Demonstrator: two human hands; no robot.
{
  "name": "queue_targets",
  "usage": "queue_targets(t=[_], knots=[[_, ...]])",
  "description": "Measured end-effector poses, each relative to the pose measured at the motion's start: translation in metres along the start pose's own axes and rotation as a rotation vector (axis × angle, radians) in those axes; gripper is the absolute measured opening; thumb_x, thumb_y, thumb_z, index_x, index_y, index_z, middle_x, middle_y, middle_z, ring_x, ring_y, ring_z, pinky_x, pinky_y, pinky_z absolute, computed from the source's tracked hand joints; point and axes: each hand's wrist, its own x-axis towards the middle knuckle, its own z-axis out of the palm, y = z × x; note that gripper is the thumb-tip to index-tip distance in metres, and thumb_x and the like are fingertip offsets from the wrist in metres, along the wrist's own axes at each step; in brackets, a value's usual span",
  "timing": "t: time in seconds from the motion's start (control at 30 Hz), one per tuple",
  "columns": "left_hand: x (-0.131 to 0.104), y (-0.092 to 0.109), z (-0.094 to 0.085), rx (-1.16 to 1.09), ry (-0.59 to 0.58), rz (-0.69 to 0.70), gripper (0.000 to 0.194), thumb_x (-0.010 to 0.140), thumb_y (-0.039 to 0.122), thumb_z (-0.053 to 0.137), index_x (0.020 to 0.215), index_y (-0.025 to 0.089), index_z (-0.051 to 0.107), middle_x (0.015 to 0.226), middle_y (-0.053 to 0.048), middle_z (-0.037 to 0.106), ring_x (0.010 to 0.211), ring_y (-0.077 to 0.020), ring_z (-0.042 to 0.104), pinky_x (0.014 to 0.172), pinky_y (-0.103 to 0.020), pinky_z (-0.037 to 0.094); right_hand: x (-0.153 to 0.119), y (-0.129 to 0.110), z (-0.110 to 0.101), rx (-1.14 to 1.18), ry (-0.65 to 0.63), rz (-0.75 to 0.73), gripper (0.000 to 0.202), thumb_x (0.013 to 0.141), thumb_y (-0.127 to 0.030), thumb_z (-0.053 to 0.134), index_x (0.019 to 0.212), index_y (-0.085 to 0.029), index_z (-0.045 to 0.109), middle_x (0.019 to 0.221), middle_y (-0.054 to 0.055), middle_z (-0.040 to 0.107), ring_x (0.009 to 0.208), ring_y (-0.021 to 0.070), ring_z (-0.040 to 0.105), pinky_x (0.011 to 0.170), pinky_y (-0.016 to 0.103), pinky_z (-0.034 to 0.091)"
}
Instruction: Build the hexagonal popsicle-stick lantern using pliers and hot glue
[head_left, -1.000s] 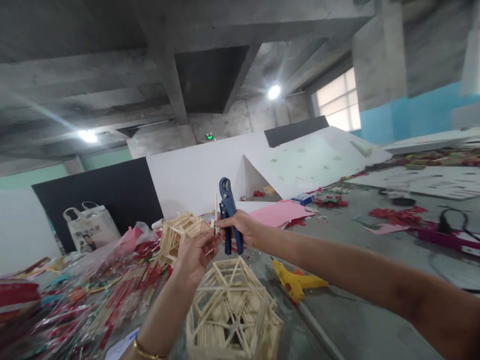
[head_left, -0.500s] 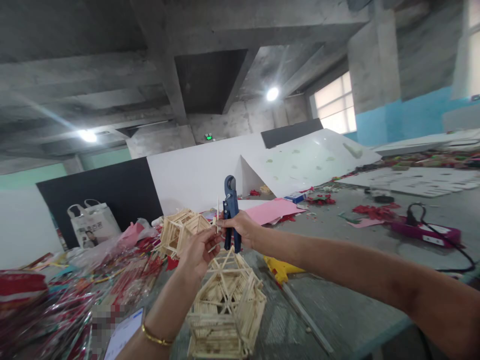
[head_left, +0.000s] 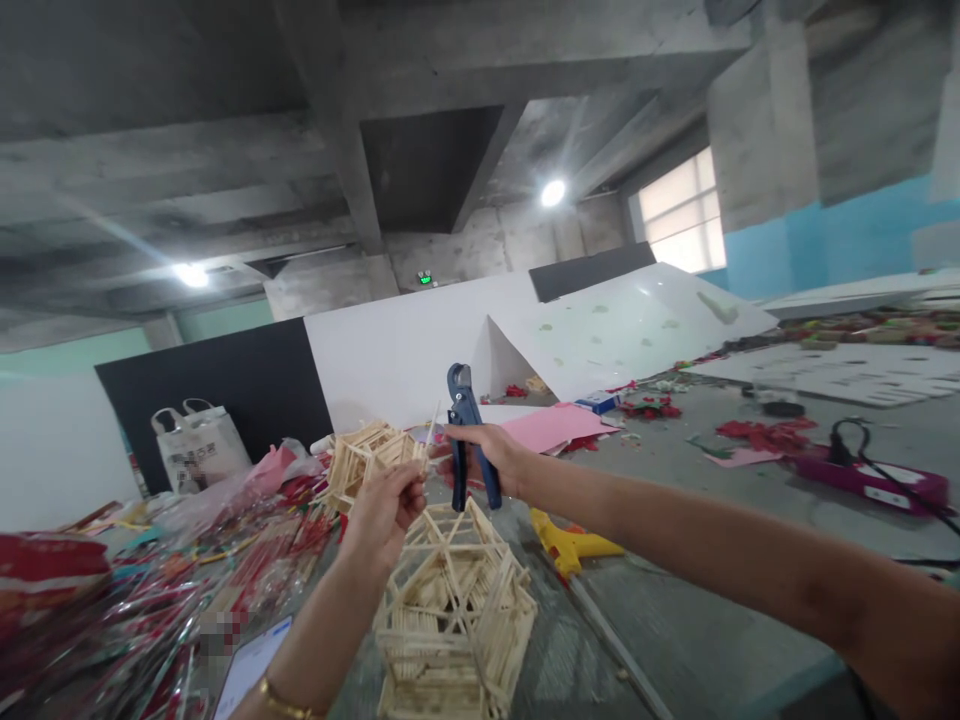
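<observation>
My right hand (head_left: 487,455) is wrapped round a dark blue cutter (head_left: 466,420), which stands upright with its handles spread. A thin pale stick (head_left: 433,422) rises beside the cutter, near the right hand's fingers. My left hand (head_left: 394,495) is closed in a pinch just left of the cutter, with a small pale piece at its fingertips, too small to make out. Below the hands stands a large openwork frame of wooden sticks (head_left: 454,610). Another stick frame (head_left: 367,455) sits behind the left hand.
A yellow glue gun (head_left: 570,542) lies right of the large frame, with a metal strip (head_left: 619,650) near it. Red and clear wrappings (head_left: 247,560) and a phone (head_left: 251,665) are at left. Farther right is a purple power strip (head_left: 874,480).
My left hand has drawn away from the cutter, down and left. The cutter has tilted and its handles are spread wider. The view has shifted slightly.
</observation>
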Motion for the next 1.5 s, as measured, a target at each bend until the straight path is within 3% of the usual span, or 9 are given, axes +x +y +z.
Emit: queue_targets(t=[0.1,0.27,0.37,0.57,0.7,0.9,1.17,1.33,1.5], knots=[[-0.011,0.012,-0.024,-0.126,0.051,0.040,0.011,0.075,0.008,0.057,0.063,0.010,0.056,0.057,0.001,0.052,0.045,-0.0035,0.046,0.039,-0.013,0.039,-0.002,-0.008,-0.002,0.103,-0.070,0.069,0.018,0.083,-0.026,0.043,0.081,-0.011,0.053,0.071,0.011,0.066,0.067,0.0187,0.064,0.068,0.035,0.051],[-0.045,0.016,-0.053,-0.304,0.181,0.060,0.015,0.078,0.006,0.049,0.066,0.010,0.055,0.059,0.001,0.049,0.045,-0.0034,0.043,0.038,-0.012,0.038,0.005,-0.010,0.005,0.272,-0.186,0.027,0.015,0.082,-0.024,0.041,0.081,-0.013,0.051,0.081,0.014,0.067,0.083,0.0225,0.064,0.082,0.046,0.046],[-0.067,0.002,-0.062,-0.380,0.237,0.058,0.013,0.078,0.005,0.048,0.068,0.011,0.055,0.063,0.000,0.050,0.047,-0.0038,0.044,0.039,-0.013,0.041,0.013,-0.006,0.017,0.308,-0.278,0.010,0.017,0.082,-0.026,0.040,0.081,-0.013,0.051,0.087,0.015,0.067,0.089,0.0234,0.063,0.084,0.048,0.044],[-0.090,-0.033,-0.092,-0.570,0.248,-0.159,0.015,0.080,0.010,0.051,0.066,0.013,0.055,0.052,0.004,0.038,0.043,-0.0024,0.040,0.033,-0.007,0.033,0.023,0.001,0.043,0.328,-0.436,-0.006,0.017,0.078,-0.024,0.039,0.084,-0.014,0.052,0.094,0.015,0.066,0.095,0.0250,0.061,0.087,0.050,0.041],[-0.095,-0.047,-0.106,-0.621,0.278,-0.085,0.017,0.078,0.006,0.053,0.063,0.013,0.056,0.053,0.004,0.039,0.044,-0.0014,0.041,0.040,-0.008,0.038,0.027,0.006,0.054,0.342,-0.506,0.006,0.021,0.076,-0.023,0.038,0.087,-0.013,0.053,0.096,0.016,0.066,0.098,0.0259,0.060,0.089,0.051,0.039],[-0.100,-0.052,-0.107,-0.619,0.321,0.039,0.014,0.076,0.005,0.053,0.065,0.013,0.058,0.058,0.002,0.046,0.046,-0.0032,0.043,0.042,-0.012,0.040,0.033,0.013,0.063,0.303,-0.584,0.046,0.023,0.074,-0.019,0.039,0.090,-0.012,0.053,0.097,0.016,0.066,0.099,0.0253,0.059,0.091,0.050,0.038],[-0.087,-0.050,-0.085,-0.579,0.324,0.192,0.011,0.065,0.009,0.068,0.067,0.012,0.058,0.063,0.002,0.048,0.051,-0.0050,0.042,0.043,-0.015,0.038,0.036,0.015,0.073,0.215,-0.615,0.077,0.024,0.071,-0.017,0.041,0.089,-0.011,0.055,0.095,0.016,0.066,0.100,0.0248,0.059,0.094,0.047,0.038],[-0.091,-0.061,-0.088,-0.574,0.351,0.130,0.010,0.065,0.007,0.067,0.066,0.011,0.058,0.065,0.000,0.052,0.050,-0.0047,0.042,0.043,-0.016,0.038,0.015,0.010,0.064,0.187,-0.605,0.006,0.027,0.066,-0.012,0.044,0.090,-0.012,0.055,0.097,0.013,0.066,0.099,0.0243,0.060,0.094,0.047,0.038],[-0.094,-0.061,-0.077,-0.618,0.246,0.087,0.016,0.059,0.006,0.071,0.062,0.011,0.056,0.062,0.003,0.048,0.049,-0.0031,0.040,0.042,-0.015,0.036,-0.006,0.010,0.051,0.053,-0.486,-0.046,0.025,0.060,-0.009,0.053,0.085,-0.012,0.055,0.089,0.011,0.067,0.085,0.0211,0.064,0.085,0.040,0.045]])
